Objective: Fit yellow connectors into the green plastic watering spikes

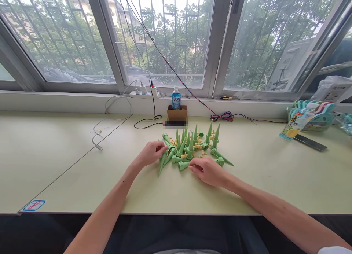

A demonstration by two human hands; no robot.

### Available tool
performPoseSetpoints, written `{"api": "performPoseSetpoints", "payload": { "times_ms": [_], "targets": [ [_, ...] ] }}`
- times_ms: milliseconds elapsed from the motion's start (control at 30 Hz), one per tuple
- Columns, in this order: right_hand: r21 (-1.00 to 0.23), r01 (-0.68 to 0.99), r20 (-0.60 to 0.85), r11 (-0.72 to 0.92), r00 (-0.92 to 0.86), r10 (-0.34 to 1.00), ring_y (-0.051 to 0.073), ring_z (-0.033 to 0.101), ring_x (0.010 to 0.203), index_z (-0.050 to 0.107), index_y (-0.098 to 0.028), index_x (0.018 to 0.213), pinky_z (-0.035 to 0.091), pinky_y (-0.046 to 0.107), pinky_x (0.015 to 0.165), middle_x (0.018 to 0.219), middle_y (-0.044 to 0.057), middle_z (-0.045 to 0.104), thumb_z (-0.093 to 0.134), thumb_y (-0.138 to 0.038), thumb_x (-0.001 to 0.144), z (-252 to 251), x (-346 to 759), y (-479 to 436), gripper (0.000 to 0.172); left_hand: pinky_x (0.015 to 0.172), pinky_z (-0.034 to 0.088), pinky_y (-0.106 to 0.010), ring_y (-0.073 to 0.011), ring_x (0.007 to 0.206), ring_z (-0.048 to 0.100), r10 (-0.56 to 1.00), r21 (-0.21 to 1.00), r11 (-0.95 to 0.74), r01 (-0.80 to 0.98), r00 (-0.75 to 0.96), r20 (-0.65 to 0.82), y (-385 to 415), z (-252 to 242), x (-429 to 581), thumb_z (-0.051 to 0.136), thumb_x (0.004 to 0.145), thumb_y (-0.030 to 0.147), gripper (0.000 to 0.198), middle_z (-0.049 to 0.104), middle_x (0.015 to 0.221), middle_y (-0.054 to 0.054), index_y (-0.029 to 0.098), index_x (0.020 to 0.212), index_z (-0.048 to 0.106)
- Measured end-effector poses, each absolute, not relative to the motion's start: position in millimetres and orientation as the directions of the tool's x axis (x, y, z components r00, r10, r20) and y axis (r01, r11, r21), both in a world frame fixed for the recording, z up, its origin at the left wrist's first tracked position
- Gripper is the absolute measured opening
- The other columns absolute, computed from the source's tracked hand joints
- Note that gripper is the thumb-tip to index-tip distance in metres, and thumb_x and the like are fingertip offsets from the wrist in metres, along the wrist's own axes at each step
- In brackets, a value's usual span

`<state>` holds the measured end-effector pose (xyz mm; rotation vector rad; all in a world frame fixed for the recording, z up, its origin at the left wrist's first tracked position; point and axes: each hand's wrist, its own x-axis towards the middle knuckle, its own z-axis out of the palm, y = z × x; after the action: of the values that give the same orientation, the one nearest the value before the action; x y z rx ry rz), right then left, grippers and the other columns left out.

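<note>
A cluster of green plastic watering spikes lies on the table in front of me, some upright on their wide ends, others on their sides. Small yellow valve pieces are scattered among them. At the cluster's left edge, my left hand pinches a green spike with thumb and fingertips. My right hand is at the front, its fingers closed on a spike lying flat, whose ribbed collar points left. Part of that spike is hidden behind my fingers.
Behind the cluster stand a small cardboard box and a blue-labelled bottle. A cable coil lies to the right of them. Farther right are a phone and a drink pouch. A white cable crosses the left side.
</note>
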<state>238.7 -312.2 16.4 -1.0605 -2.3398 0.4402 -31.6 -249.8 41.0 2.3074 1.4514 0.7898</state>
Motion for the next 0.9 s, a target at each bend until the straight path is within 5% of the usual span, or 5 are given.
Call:
{"api": "performPoseSetpoints", "payload": {
  "times_ms": [267, 533, 900],
  "targets": [
    [-0.482, 0.599, 0.323, 0.639, -0.556, 0.765, 0.011, 0.048, 0.053, 0.066, -0.019, 0.084, 0.035, 0.022, 0.059, 0.058, -0.002, 0.056, 0.050, -0.024, 0.094, 19.4, 238.2, -313.2, 0.020, 0.049, 0.024, -0.024, -0.0092, 0.054, 0.026, 0.917, 0.662, -0.399, 0.635, 0.269, 0.294, -250.2, 46.4, -32.6, 0.048, 0.086, 0.047, 0.043, 0.028, 0.056, 0.004, 0.018, 0.057, 0.035],
    [-0.482, 0.586, 0.336, 0.652, -0.564, 0.755, 0.011, 0.045, 0.053, 0.066, -0.018, 0.083, 0.034, 0.022, 0.058, 0.058, -0.002, 0.055, 0.050, -0.024, 0.094, 17.6, 238.7, -313.3, 0.020, 0.042, 0.018, -0.022, -0.0068, 0.047, 0.019, 0.978, 0.870, -0.183, 0.459, 0.178, 0.111, -252.1, 50.6, -31.6, 0.051, 0.083, 0.054, 0.044, 0.022, 0.056, 0.006, 0.020, 0.061, 0.034],
    [-0.485, 0.584, 0.337, 0.651, -0.562, 0.756, 0.011, 0.048, 0.053, 0.067, -0.019, 0.084, 0.035, 0.022, 0.058, 0.059, -0.001, 0.057, 0.050, -0.024, 0.094, 18.6, 238.2, -313.4, 0.020, 0.049, 0.019, -0.027, -0.0100, 0.050, 0.020, 0.963, 0.630, -0.262, 0.731, 0.239, 0.124, -248.1, 38.0, -28.4, 0.047, 0.082, 0.046, 0.046, 0.019, 0.054, 0.003, 0.020, 0.053, 0.022]
  ]
}}
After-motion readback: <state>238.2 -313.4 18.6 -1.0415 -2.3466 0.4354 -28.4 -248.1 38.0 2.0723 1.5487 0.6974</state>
